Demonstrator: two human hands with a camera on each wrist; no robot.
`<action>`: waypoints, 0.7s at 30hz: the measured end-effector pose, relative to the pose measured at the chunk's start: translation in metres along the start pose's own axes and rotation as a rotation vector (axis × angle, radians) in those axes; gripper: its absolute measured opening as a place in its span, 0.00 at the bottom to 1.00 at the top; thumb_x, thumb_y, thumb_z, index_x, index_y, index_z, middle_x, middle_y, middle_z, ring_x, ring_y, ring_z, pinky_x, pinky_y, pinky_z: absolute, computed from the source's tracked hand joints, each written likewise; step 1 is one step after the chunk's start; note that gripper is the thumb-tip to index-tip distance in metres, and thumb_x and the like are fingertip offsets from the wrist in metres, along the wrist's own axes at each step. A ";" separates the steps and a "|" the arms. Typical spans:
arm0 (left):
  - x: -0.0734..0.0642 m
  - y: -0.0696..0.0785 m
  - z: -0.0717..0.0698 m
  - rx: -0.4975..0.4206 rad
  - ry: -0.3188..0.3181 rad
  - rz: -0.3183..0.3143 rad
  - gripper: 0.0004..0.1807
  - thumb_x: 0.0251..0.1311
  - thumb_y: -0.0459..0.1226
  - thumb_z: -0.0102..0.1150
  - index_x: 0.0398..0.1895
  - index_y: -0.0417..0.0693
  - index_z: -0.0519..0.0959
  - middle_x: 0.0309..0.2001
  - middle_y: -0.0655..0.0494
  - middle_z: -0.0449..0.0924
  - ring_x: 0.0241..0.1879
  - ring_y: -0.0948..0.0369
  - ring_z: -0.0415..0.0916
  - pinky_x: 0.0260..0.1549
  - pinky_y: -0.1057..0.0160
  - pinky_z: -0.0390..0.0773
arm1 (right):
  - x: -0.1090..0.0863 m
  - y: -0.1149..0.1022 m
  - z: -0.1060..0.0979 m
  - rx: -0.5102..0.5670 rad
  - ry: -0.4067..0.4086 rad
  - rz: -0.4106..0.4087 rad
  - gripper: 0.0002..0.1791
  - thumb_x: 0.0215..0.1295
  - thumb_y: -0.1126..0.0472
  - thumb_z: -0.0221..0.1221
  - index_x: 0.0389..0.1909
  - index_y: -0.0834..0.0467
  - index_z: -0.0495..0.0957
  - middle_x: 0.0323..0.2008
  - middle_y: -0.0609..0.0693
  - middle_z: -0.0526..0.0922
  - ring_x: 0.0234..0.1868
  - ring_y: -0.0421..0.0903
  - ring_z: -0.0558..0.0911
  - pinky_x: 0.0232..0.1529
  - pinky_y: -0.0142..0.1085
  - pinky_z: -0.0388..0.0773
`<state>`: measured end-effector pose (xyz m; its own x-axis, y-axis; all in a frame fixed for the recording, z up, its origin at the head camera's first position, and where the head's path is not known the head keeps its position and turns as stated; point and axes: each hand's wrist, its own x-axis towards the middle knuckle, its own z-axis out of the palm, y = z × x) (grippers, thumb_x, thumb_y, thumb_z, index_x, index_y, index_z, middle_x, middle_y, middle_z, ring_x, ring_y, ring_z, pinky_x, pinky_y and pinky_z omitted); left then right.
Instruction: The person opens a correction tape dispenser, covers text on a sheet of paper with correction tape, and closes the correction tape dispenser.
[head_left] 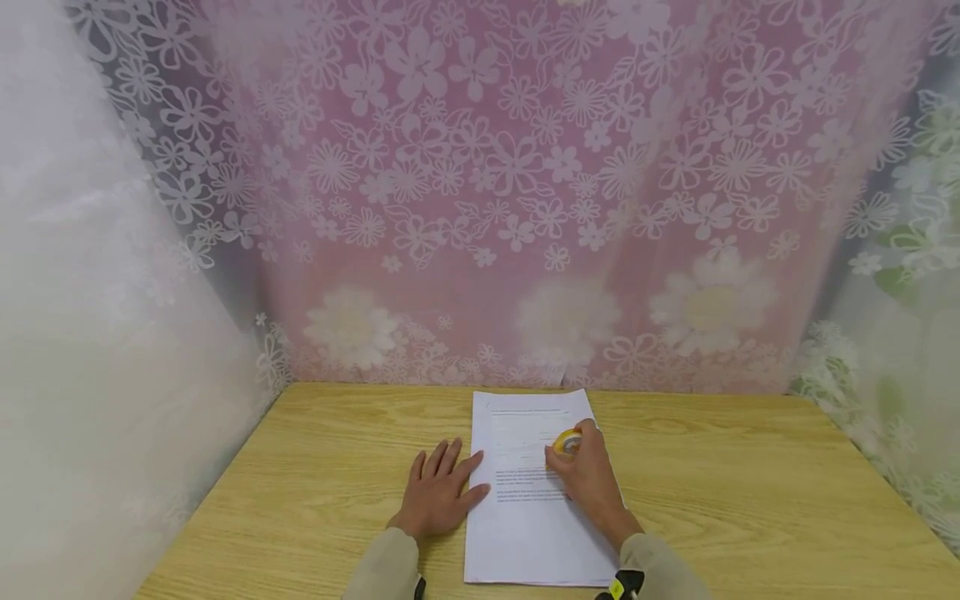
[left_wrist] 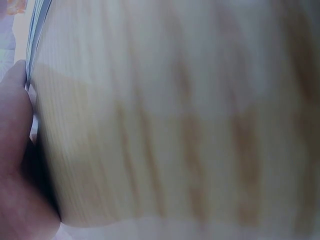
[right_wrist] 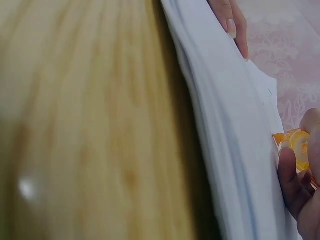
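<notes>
At the frame's lower centre, the right hand (head_left: 588, 477) pinches a yellow correction tape (head_left: 566, 442) at its upper left, over printed sheets (head_left: 536, 543); the left hand (head_left: 438, 496) lies spread across their left edge.

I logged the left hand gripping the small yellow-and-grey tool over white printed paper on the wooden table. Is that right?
Wrong hand: the head view shows the right hand gripping the small yellow-and-grey tool over white printed paper on the wooden table.
</notes>
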<state>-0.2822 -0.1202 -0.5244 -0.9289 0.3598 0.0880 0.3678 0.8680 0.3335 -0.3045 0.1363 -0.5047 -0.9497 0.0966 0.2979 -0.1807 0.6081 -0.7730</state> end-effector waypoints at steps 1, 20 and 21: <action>0.000 0.000 -0.001 -0.001 0.002 0.001 0.34 0.68 0.64 0.33 0.72 0.63 0.61 0.74 0.49 0.47 0.73 0.47 0.40 0.64 0.38 0.36 | 0.000 0.000 0.000 0.004 0.004 -0.001 0.26 0.54 0.59 0.68 0.43 0.65 0.63 0.37 0.58 0.70 0.35 0.50 0.72 0.34 0.38 0.74; 0.001 -0.001 0.003 0.006 0.017 0.011 0.34 0.67 0.65 0.32 0.72 0.65 0.61 0.74 0.50 0.48 0.73 0.48 0.40 0.64 0.38 0.38 | -0.001 0.010 -0.009 0.228 -0.114 0.179 0.34 0.60 0.44 0.64 0.55 0.59 0.57 0.34 0.57 0.75 0.13 0.47 0.73 0.13 0.38 0.74; 0.001 -0.001 0.002 0.004 0.016 0.010 0.34 0.67 0.65 0.32 0.72 0.65 0.61 0.74 0.50 0.48 0.73 0.47 0.40 0.64 0.38 0.37 | -0.001 0.009 -0.009 0.221 -0.118 0.174 0.33 0.61 0.45 0.64 0.54 0.58 0.58 0.34 0.57 0.75 0.14 0.47 0.74 0.13 0.37 0.74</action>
<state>-0.2834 -0.1202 -0.5267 -0.9257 0.3631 0.1062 0.3773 0.8658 0.3287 -0.3028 0.1489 -0.5074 -0.9921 0.0841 0.0935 -0.0520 0.4032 -0.9137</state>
